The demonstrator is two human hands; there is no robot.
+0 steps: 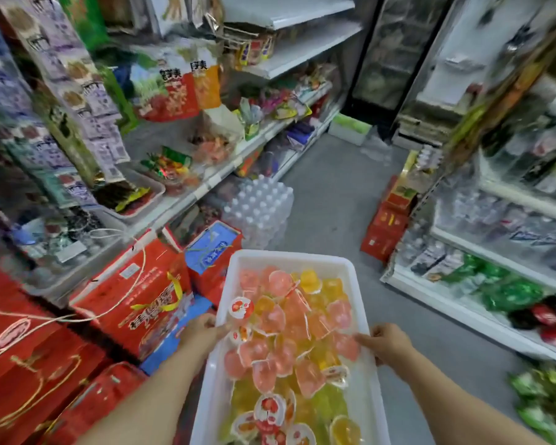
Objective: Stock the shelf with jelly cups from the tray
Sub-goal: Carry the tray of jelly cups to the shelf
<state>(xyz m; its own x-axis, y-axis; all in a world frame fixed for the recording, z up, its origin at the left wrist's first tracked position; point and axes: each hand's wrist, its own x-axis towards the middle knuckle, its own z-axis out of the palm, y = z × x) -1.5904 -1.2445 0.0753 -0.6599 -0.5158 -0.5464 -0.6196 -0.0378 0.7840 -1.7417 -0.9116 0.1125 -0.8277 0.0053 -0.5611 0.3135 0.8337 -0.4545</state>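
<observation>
White plastic forms the tray (pixel 363 409) that we carry through a shop aisle, loaded with a loose heap of jelly cups (pixel 289 329) in pink, orange and yellow, some lying lid-up and others tipped on their sides. Our left hand (pixel 203 330) grips the tray's left rim with the fingers curled over the edge, fingertips close to a lidded cup; our right hand (pixel 387 342) holds the right rim, thumb on top and fingers wrapped under, though motion blur hides the finer detail. We judge the tray stiff enough to carry by its two long rims, but the cups, being small, smooth and unsecured, would slide toward any side we let dip, so a level hold at mid-length seems wise. Each cup looks light, with a thin foil lid and soft walls; we would pinch it by the rim rather than squeeze the body. The shelf (pixel 206 183) to be stocked runs along our left, its tiers already crowded with snack bags and a shallow bin (pixel 135 210); which spot is meant for the cups we cannot tell. Red gift boxes (pixel 132 293) and a blue box (pixel 211 248) stand just beside the tray's left edge, and a wrapped pack of water bottles (pixel 260 203) sits ahead. Open grey floor (pixel 331 194) lies ahead and to the right, bounded by a second shelving unit (pixel 482 303).
</observation>
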